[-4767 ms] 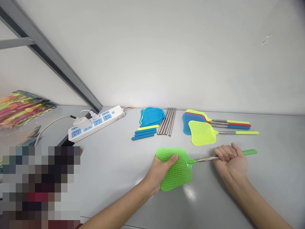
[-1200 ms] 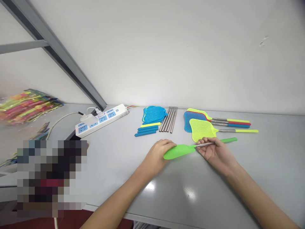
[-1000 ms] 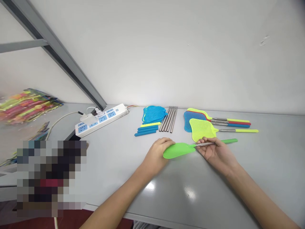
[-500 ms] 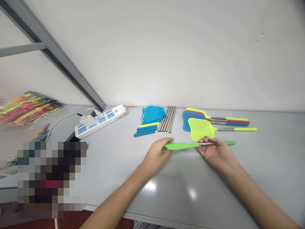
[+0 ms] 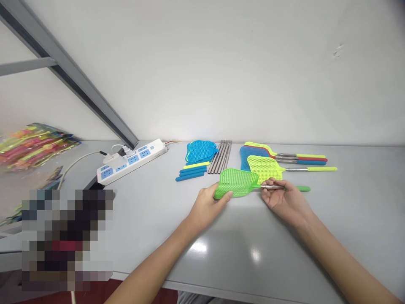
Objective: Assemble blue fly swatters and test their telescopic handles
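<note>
A green fly swatter [image 5: 238, 182] is held level above the table, its mesh face now toward me. My left hand [image 5: 207, 207] pinches the left edge of the mesh head, with the thumb in front. My right hand [image 5: 283, 200] has its fingers curled around the metal shaft, palm turned up; the green handle sticks out to its right. Just behind lies a yellow fly swatter [image 5: 265, 169] with a metal shaft. Beyond it, blue, red and yellow swatters overlap, including a blue mesh head [image 5: 248, 159].
Left of the swatters lie several metal tubes [image 5: 220, 157], stacked blue swatter heads [image 5: 201, 151], and blue handle sleeves [image 5: 191, 174] with a yellow sleeve [image 5: 196, 165]. A white power strip [image 5: 133, 162] with plugs and cables sits farther left, near bagged colourful items [image 5: 38, 145] and a metal frame post [image 5: 91, 101].
The green swatter has been rolled about its shaft, from edge-on to showing its mesh face. My left thumb now lies over the mesh. The view has shifted slightly.
</note>
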